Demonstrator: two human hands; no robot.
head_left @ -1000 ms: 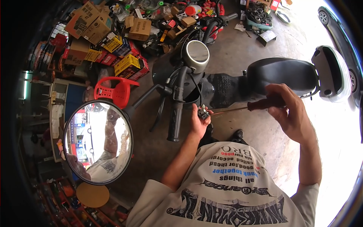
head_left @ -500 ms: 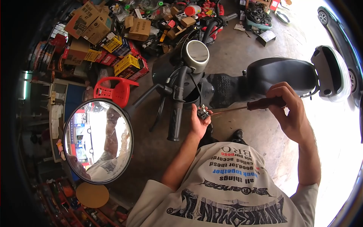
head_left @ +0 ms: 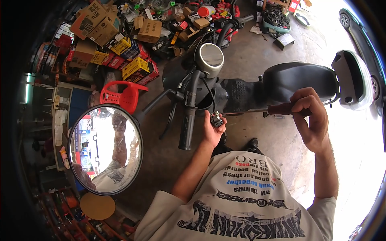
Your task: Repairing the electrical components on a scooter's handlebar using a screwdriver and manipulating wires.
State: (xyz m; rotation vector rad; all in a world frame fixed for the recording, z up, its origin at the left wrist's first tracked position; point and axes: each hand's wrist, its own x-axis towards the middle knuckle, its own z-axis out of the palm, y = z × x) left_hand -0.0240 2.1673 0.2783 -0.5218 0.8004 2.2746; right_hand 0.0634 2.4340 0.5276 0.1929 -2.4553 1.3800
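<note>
My left hand (head_left: 210,134) is closed around a small black handlebar switch housing (head_left: 216,120) with metal contacts, just right of the scooter's handlebar grip (head_left: 186,129). A black cable (head_left: 209,89) leads up from the housing toward the handlebar. My right hand (head_left: 309,120) is raised at the right, beside the black seat (head_left: 299,82), its fingers wrapped around the dark handle of a screwdriver (head_left: 281,109). The handle points left toward the housing. The screwdriver's shaft is hard to make out against the scooter's edge, and I cannot tell whether its tip touches the housing.
A round mirror (head_left: 105,149) on a stalk stands left of the grip. Behind it is a red plastic chair (head_left: 120,96). Cardboard boxes (head_left: 149,31) and loose parts are piled beyond the scooter. A grey top box (head_left: 354,80) sits behind the seat, and a car (head_left: 362,48) stands at far right.
The screwdriver's shaft, clearly seen reaching the switch housing before, is now hard to see. My right hand has shifted slightly and its fingers have turned on the handle. My left hand keeps its place.
</note>
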